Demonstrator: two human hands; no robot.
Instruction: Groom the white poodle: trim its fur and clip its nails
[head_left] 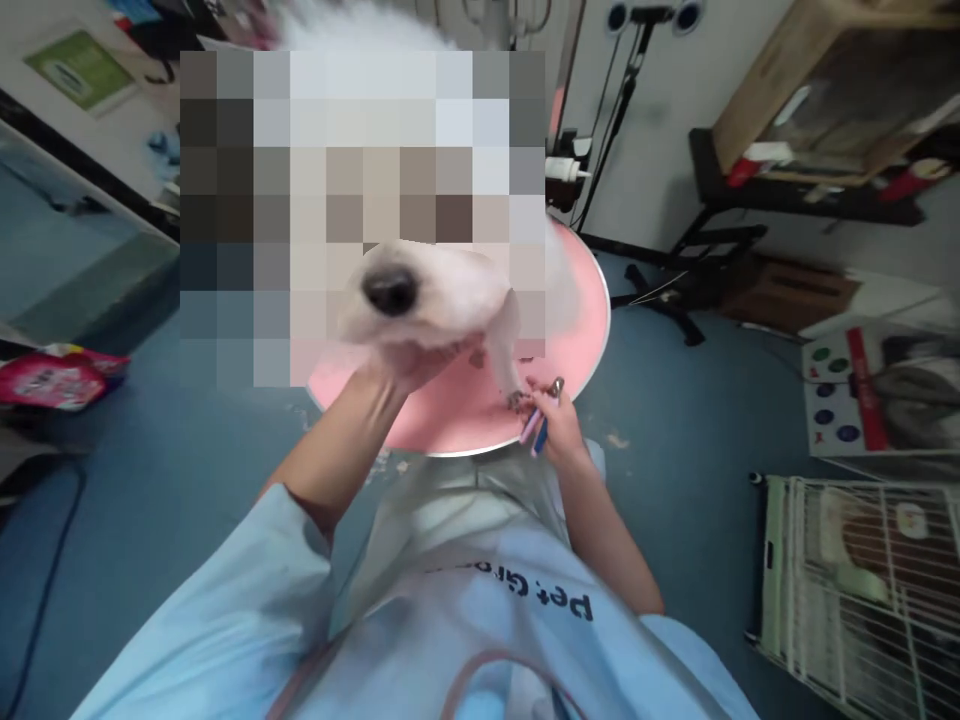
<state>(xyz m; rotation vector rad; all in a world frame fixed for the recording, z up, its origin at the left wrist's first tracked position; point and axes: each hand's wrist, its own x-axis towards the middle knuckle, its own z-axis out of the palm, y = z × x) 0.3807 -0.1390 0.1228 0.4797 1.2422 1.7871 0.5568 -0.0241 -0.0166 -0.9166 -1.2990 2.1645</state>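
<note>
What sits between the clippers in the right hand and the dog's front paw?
Nothing visible: the right hand holds the clippers right at the front paw, over the pink table. The left hand cups the dog's muzzle, off to the side.

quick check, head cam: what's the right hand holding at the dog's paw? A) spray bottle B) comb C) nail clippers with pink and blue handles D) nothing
C: the right hand grips clippers with pink and blue handles, their metal head at the white dog's front paw on the pink table.
</note>
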